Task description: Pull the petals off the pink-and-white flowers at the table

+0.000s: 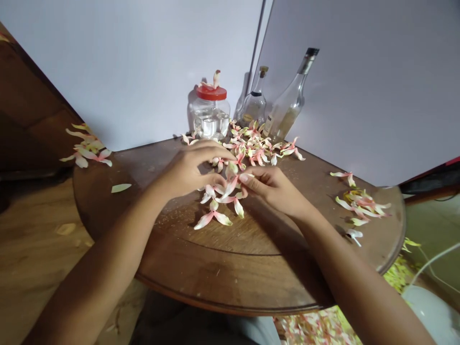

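Note:
My left hand and my right hand meet over the middle of a round wooden table. Both pinch a short chain of pink-and-white flowers that trails toward me across the tabletop. The left fingers curl over the chain's upper end; the right thumb and fingers close on a flower beside them. A heap of loose pink-and-white flowers lies just beyond the hands.
At the table's back stand a clear jar with a red lid and two glass bottles. More flowers lie at the right rim and off the left edge. White walls close the corner. A white rounded object sits lower right.

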Motion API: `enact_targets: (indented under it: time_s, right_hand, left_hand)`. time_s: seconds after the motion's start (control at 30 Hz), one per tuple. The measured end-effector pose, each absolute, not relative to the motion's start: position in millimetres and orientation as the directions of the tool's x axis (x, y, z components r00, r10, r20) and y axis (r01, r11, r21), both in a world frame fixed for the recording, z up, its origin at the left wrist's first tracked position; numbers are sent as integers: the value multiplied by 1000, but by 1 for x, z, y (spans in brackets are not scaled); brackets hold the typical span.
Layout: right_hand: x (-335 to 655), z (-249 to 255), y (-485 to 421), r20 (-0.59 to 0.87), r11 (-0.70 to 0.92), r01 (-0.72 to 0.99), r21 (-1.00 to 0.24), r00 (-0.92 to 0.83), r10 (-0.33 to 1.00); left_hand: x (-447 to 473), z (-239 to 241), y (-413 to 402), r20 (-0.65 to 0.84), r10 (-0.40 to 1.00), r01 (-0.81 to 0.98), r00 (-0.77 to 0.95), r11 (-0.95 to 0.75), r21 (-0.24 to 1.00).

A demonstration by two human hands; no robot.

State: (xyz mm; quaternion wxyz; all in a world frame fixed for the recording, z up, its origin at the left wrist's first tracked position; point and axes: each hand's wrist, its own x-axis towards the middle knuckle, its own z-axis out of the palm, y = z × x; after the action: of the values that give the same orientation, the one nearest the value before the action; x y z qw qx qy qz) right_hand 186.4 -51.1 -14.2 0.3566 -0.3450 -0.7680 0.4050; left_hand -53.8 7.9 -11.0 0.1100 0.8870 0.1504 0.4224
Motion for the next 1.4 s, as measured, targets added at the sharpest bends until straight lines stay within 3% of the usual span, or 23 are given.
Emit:
enact_targets:
  time_s: [0.1, 0.2, 0.37, 0.5, 0.63, 0.8, 1.0, 1.23, 1.4]
  right_hand:
    - [182, -19, -51, 296, 466, 207, -860, -541, 787]
    - [190, -23, -45, 320, 517, 302, -801, -515, 795]
    - [200, -32, -37, 246, 708, 503, -496, -701, 670]
    - [194, -36, -39, 210, 732, 560, -389, -719, 662]
    - [192, -25, -46, 251, 703, 532, -471, -683, 686]
    - [190, -13, -54, 341, 583, 505, -636, -493, 800]
    - [181, -16, -52, 282, 342, 82, -936, -407, 869]
    - [181, -11, -54, 198, 218, 4, -976, -408, 891]
    - [179, -9, -54, 227, 256, 36, -966, -356, 906]
  left_hand:
    - [-41, -12, 1, 701, 328, 157, 634, -942, 298]
    - [-54, -10, 7, 672, 419, 258, 611, -908, 331]
    - [-85, -13, 25, 462, 556, 415, 691, -828, 376]
    - [-82, -17, 28, 478, 538, 401, 694, -841, 365]
    - [-66, -15, 16, 525, 467, 276, 711, -873, 403]
    - [-45, -15, -1, 620, 404, 144, 673, -893, 426]
    - [-38, -15, -4, 728, 392, 181, 562, -917, 355]
    - [-37, -17, -1, 747, 273, 91, 606, -957, 276]
    - [-34, -17, -4, 765, 259, 64, 589, -959, 276]
